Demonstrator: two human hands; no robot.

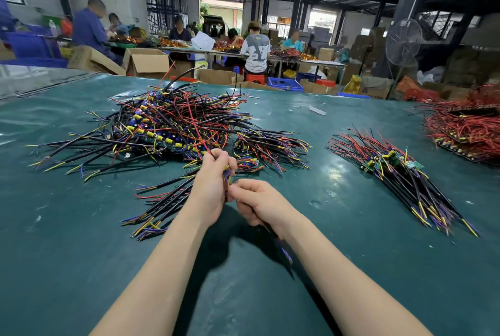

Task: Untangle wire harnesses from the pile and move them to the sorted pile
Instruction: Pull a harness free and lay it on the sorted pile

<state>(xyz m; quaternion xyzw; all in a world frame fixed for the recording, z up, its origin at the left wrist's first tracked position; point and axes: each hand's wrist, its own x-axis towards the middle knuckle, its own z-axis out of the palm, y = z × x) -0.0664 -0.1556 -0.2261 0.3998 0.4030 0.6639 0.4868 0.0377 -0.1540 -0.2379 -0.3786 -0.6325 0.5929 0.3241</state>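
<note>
As left hand [213, 173] and right hand [259, 203], touching, pinch one wire harness [226, 174], hovers just nearside of tangled pile [167, 124], left of sorted pile [400, 170].

Nothing fancy here, just two bare forearms [162, 268] above the green table mat [81, 254], slim at the wrists, ending in a bare left hand [213, 181] and right hand [259, 203].

tangled pile [167, 124]: black, red, yellow, blue | table [270, 281]: dark green | far heap [465, 129]: red

Bare mat [305, 162] between tangled pile [167, 124] and sorted pile [400, 173]
</note>
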